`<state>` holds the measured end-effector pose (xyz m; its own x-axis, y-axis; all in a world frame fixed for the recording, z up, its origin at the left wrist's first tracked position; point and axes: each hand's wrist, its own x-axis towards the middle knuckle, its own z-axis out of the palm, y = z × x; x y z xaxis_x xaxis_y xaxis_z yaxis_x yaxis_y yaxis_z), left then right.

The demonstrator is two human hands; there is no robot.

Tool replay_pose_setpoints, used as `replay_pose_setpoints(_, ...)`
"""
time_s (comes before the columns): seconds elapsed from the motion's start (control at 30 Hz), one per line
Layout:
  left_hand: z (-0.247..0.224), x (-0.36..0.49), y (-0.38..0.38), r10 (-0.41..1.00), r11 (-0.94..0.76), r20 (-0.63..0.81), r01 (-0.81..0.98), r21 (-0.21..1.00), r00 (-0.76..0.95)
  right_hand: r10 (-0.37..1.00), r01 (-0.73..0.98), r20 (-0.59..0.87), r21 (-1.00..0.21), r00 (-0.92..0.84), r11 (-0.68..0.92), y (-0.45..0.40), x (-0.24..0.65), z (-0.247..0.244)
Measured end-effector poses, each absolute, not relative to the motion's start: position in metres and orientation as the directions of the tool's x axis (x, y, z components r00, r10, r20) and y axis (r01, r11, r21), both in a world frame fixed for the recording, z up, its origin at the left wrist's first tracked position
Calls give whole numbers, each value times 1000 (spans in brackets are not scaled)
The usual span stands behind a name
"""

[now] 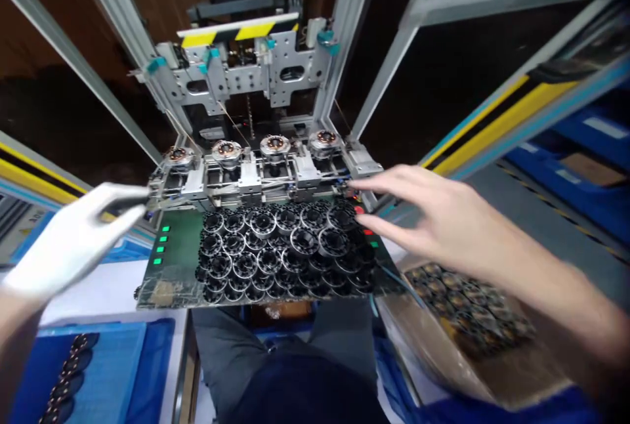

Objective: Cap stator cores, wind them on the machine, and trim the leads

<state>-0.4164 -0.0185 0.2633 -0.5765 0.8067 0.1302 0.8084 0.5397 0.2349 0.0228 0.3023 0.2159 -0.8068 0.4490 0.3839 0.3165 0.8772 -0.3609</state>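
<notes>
My left hand [73,237], in a white glove, is by the left end of the metal fixture [249,178], its thumb and fingers apart and nothing visible between them. At the fixture's right end, my bare right hand [436,214] reaches in with thumb and fingers spread, also holding nothing that I can see. Whether the fingertips touch the fixture is unclear. Along it sit several round parts with copper-coloured centres [274,144]. Directly in front, stacked rows of black ring-shaped parts with silvery rims [263,222] cover much of a green panel [182,240].
Overhead stands a metal plate assembly with a yellow-black striped bar [241,33]. Aluminium posts [354,30] frame the station. A blue tray [111,371] of dark parts lies lower left. On the right is a cardboard box [428,352] with rows of parts.
</notes>
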Motion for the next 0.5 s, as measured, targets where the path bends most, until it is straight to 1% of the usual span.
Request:
replay_pose_setpoints(0.03,267,-432,16,830,513,186,850,116,-526,399,280,325,-355,-858,892,310,-19,233)
replay_pose_setpoints(0.07,265,-447,50,873,470,155,882,-18,-462,377,292,224,-337,-899,895,316,-64,245)
replay_pose_setpoints(0.1,260,-462,80,891,447,113,893,-56,-439,388,342,111,-298,-915,891,322,-109,251)
replay_pose_setpoints(0.17,243,-486,128,901,433,79,897,-93,-427,405,381,50,-254,-913,889,334,-190,249)
replay_pose_setpoints(0.27,212,-511,166,912,410,59,904,-118,-406,439,437,-32,-191,-898,879,351,-274,227)
replay_pose_setpoints(0.4,185,-524,180,922,387,62,915,-112,-382,464,475,-116,-101,-878,874,364,-314,207)
replay_pose_setpoints(0.5,181,-532,181,925,378,79,922,-82,-372,458,467,-114,-65,-882,882,367,-317,219)
